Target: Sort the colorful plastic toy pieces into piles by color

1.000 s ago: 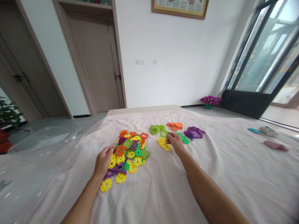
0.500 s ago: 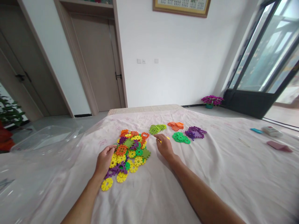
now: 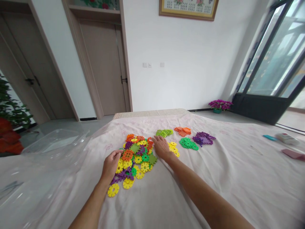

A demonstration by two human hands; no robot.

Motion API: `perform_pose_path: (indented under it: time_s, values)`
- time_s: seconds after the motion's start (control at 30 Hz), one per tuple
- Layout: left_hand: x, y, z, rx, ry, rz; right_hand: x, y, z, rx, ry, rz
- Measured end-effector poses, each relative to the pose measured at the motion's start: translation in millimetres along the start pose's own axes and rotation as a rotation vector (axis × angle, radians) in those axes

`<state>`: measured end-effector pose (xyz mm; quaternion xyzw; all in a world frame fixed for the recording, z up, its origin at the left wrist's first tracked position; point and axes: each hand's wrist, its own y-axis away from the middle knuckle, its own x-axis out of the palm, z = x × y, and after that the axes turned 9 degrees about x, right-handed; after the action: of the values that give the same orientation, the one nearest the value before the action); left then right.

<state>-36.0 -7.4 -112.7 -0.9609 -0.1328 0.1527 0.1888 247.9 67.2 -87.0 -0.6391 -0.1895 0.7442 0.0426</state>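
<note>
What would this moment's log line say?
mixed pile: on cloth; left hand: its left edge; right hand: its right edge; green group: farther right

- Left hand (image 3: 111,166): at the left side of the mixed pile (image 3: 135,160) on the sheet (image 3: 226,181); thumb and fingertips together, grip unclear.
- Right hand (image 3: 161,147): palm down, fingers at an orange piece (image 3: 149,144) on the pile's far right; contact unclear.
- Single-color groups, toward the sheet's far edge: lime group (image 3: 164,132), orange group (image 3: 182,131), green group (image 3: 187,143), purple group (image 3: 204,138); yellow group (image 3: 173,148) just beside the right hand.
- Sheet's right edge, nearby: blue item (image 3: 269,137), white packet (image 3: 287,138), pink item (image 3: 293,154).
</note>
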Motion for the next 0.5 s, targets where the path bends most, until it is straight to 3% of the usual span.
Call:
perform_pose_path:
  time_s: [0.13, 0.3, 0.4, 0.5]
  values:
    - [0.0, -0.6, 0.6, 0.005, -0.021, 0.004, 2.8, -13.1, 1.9, -0.018, 0.035, 0.075]
    - [0.0, -1.5, 2.8, 0.002, -0.019, 0.009, 2.5, -10.9, -4.2, -0.022, -0.006, 0.049]
    - [-0.4, -1.5, 5.3, -0.008, -0.009, 0.02, -2.5, -8.5, -18.0, 0.092, -0.272, -0.044]
    - [-0.9, -1.8, 7.4, -0.013, -0.015, 0.021, -9.1, -7.5, -42.4, 0.405, -0.804, -0.119]
